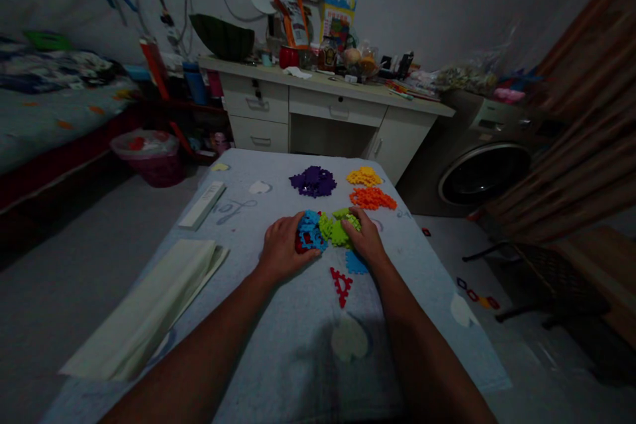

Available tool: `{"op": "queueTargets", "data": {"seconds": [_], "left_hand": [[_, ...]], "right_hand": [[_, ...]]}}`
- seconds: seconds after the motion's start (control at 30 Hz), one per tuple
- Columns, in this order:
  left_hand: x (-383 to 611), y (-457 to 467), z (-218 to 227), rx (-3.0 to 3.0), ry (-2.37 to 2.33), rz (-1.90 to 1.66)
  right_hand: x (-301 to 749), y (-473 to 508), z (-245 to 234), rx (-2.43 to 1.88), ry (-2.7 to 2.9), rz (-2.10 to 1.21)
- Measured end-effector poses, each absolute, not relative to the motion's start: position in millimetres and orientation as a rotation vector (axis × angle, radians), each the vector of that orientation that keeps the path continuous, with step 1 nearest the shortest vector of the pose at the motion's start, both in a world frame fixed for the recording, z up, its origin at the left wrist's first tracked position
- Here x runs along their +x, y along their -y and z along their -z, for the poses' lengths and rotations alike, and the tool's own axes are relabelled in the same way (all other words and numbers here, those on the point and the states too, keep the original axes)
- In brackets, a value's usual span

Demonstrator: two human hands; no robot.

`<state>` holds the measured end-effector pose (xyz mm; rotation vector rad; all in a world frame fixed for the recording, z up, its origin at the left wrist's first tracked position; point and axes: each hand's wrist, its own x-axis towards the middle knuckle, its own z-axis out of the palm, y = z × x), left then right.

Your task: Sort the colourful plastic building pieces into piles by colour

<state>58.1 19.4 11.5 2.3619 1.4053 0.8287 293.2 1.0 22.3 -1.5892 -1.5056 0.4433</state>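
Note:
My left hand (285, 246) curls around a heap of blue toothed plastic building pieces (311, 228), thumb at the near side and fingers at the far side. Dark red pieces (299, 244) show under the blue ones. My right hand (366, 236) is closed around a bunch of lime-green toothed building pieces (340, 232), which touches the blue heap. By the right wrist lies a flat blue piece (356, 262), partly covered. A red triangular toothed piece (341, 286) lies nearer to me on the cloth.
Purple (314, 181), yellow (364, 176) and orange pieces (372, 198) lie in piles on the far part of the cloth-covered table (278, 344). A white box (202, 205) and a folded cream bag (149, 308) lie left. Behind stand a cluttered desk (258, 112) and a washing machine (462, 126).

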Motion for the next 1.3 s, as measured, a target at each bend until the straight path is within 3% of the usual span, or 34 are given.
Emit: {"op": "queueTargets", "data": {"seconds": [0.47,0.77,1.0,1.3], "left_hand": [[56,-30,-12,1.980,-1.666,-1.001],[53,-34,-9,1.876,-1.663,-1.295],[56,-25,-16,2.340,-1.498,-1.039],[47,-34,-9,2.170,-1.828,-0.928]], "right_hand": [[247,10,-28,-1.295,1.782,-0.481],[246,5,-23,-1.395,1.845,-0.231],[245,6,-25,-1.300,1.930,-0.289],[248,13,-34,-1.238,2.079,-0.386]]}}
